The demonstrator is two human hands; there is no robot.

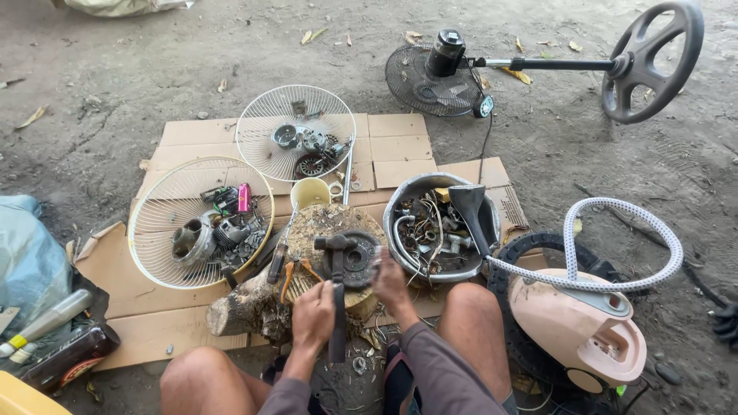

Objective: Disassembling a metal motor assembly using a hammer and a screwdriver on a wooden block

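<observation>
I sit at a wooden stump (pixel 254 307) lying on cardboard. My left hand (pixel 314 315) grips the dark handle of a hammer (pixel 334 244), whose head rests against a round dark motor part (pixel 360 261) on top of the stump. My right hand (pixel 392 283) holds that round part by its right edge, tilting it upright. Orange-handled pliers (pixel 297 273) and a screwdriver (pixel 277 263) lie on the stump just left of the hammer.
Two white fan guards (pixel 154 230) (pixel 261 146) hold motor pieces. A yellow cup (pixel 309 192) stands behind the stump. To the right are a metal bowl (pixel 400 201) of scrap, a pink vacuum cleaner (pixel 573 327) with its hose, and a dismantled fan (pixel 430 77) farther back.
</observation>
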